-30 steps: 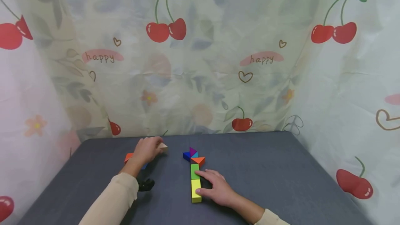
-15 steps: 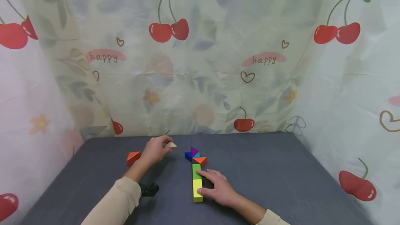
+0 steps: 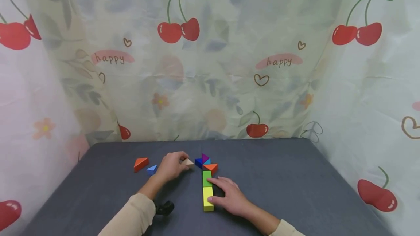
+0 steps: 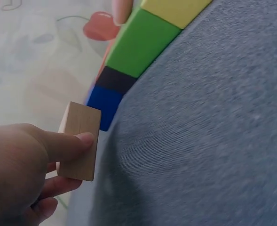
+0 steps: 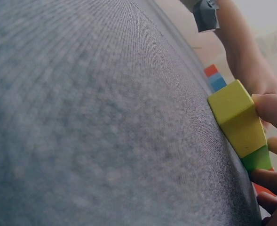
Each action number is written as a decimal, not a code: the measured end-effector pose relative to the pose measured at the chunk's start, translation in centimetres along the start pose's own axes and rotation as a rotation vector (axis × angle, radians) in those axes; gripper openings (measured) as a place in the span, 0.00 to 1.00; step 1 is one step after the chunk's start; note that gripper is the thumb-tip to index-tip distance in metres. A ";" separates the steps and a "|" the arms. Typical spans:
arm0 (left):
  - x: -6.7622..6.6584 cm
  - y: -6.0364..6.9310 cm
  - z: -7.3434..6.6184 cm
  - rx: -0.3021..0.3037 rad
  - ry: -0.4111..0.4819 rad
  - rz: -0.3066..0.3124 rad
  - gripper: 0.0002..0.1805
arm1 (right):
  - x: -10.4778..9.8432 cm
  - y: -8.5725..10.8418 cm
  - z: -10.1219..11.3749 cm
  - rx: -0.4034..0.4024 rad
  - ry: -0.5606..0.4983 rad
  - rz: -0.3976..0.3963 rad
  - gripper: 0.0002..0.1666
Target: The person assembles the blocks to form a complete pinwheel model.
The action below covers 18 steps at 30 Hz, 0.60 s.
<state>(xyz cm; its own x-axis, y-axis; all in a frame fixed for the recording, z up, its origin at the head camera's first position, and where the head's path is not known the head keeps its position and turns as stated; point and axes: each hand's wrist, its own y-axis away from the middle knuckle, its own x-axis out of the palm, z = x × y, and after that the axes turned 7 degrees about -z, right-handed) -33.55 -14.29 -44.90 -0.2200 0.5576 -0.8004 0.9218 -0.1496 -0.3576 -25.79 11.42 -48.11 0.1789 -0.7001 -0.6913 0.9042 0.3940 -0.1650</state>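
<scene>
My left hand (image 3: 172, 166) pinches a plain wooden triangular block (image 4: 79, 125) between thumb and fingers. In the head view it is just left of a dark blue triangular block (image 3: 198, 162). Beside that blue piece sit a purple triangle (image 3: 205, 158), a light blue one and an orange triangle (image 3: 211, 168). A dark block (image 4: 115, 79) shows between the blue and green pieces. From there a green block (image 3: 207, 179) and a yellow block (image 3: 208, 192) run in line toward me. My right hand (image 3: 231, 197) touches the yellow block with its thumb and the green with its index finger.
On the left of the dark cloth-covered table (image 3: 279, 181) lie an orange-red triangular block (image 3: 141, 164) and a blue triangular block (image 3: 152, 169). A curtain (image 3: 210, 94) printed with cherries surrounds the back and sides. A black strap device (image 3: 164, 208) hangs at the left wrist.
My left hand has moved right and slightly toward me, carrying the wooden block close to the dark blue piece. The blue triangle on the left has come into sight. My right hand stays put.
</scene>
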 end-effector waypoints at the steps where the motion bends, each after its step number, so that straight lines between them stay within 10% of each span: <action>1: 0.2 0.0 0.0 0.000 -0.002 0.004 0.16 | 0.0 0.0 0.0 -0.005 0.001 -0.001 0.37; 18: 2.4 0.3 -0.5 0.006 -0.007 0.005 0.25 | 0.0 0.1 0.1 -0.028 -0.010 -0.015 0.37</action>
<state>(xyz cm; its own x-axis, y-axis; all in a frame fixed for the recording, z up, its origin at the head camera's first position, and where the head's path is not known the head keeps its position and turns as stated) -33.58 -12.58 -46.66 -0.2180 0.5509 -0.8056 0.9208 -0.1573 -0.3568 -25.65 11.39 -48.04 0.1692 -0.7122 -0.6813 0.8958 0.3995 -0.1951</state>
